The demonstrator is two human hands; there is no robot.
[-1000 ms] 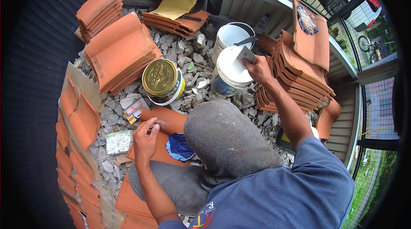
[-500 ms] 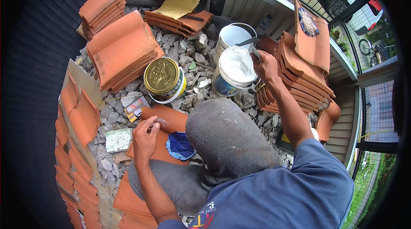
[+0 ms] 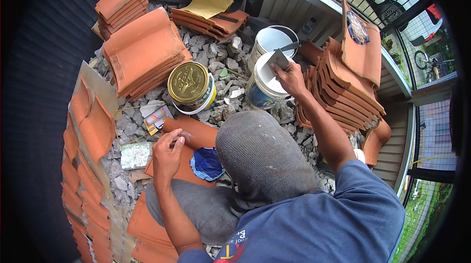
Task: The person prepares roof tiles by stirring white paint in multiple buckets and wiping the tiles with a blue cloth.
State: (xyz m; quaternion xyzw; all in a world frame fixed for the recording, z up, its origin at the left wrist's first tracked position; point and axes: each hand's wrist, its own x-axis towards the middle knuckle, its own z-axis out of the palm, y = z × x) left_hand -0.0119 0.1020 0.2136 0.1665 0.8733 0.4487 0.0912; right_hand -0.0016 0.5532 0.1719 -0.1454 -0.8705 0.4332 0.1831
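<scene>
Building site; roof tiles (image 3: 142, 49), rubble (image 3: 216, 55), buckets (image 3: 260, 94)

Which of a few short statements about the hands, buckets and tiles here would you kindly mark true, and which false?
1. The right hand holds a flat metal scraper. True.
2. The left hand grips the gold-lidded bucket. False: the gold-lidded bucket stands on the rubble, apart from the left hand.
3. The crumpled blue sheet lies on an orange tile. True.
4. The yellow sheet lies on the ground. False: the yellow sheet rests on a tile stack at the back.
5. A bicycle shows at the upper right. True.
</scene>
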